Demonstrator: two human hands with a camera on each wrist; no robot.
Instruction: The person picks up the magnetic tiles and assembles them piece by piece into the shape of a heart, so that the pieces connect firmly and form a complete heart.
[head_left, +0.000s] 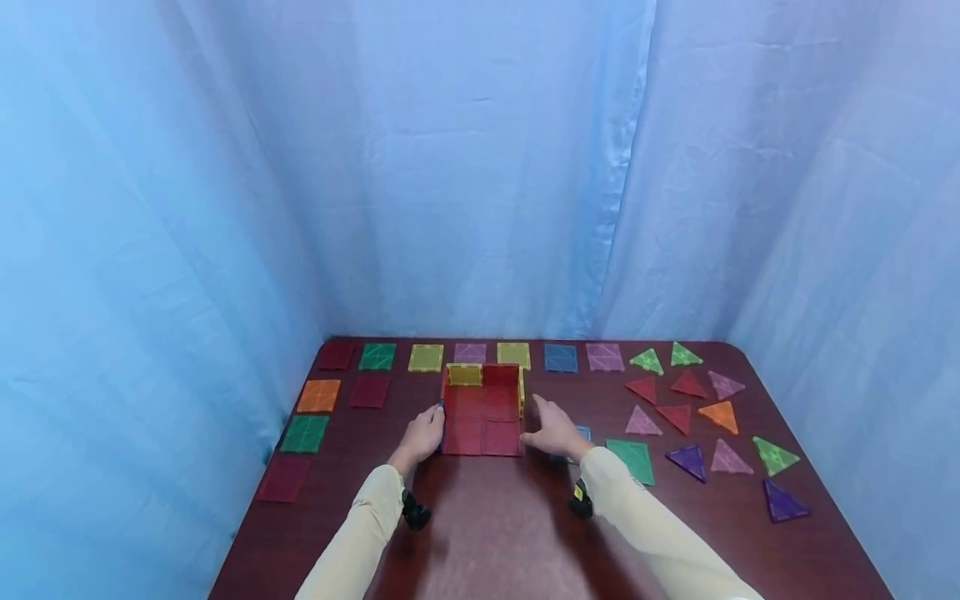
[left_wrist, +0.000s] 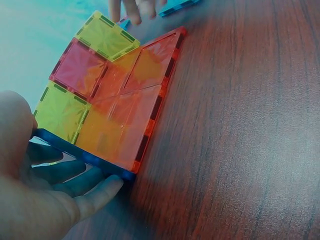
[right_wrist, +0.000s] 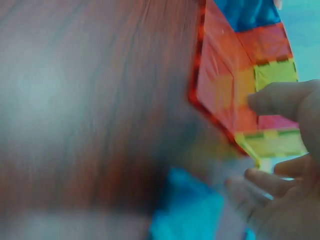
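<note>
A low box of translucent magnetic tiles has a red base (head_left: pixel 467 425) with upright tiles along its sides. In the left wrist view, a blue tile (left_wrist: pixel 85 156) forms its left wall. My left hand (head_left: pixel 423 431) grips that wall, thumb at its far end and fingers along the outside. A yellow tile (head_left: pixel 465 375) stands at the back left, beside a red tile (head_left: pixel 501 375). On the right stands a yellow tile (head_left: pixel 521 392). Just outside it is my right hand (head_left: pixel 557 429), fingers extended and thumb reaching toward the base's front corner, holding nothing.
Square tiles lie flat along the back and left edges, among them a green one (head_left: pixel 377 357) and an orange one (head_left: pixel 318 396). Partly under my right hand is a light blue tile (right_wrist: pixel 187 210), with a green tile (head_left: pixel 632 461) beside it. Several triangles, one purple (head_left: pixel 783 502), spread across the right.
</note>
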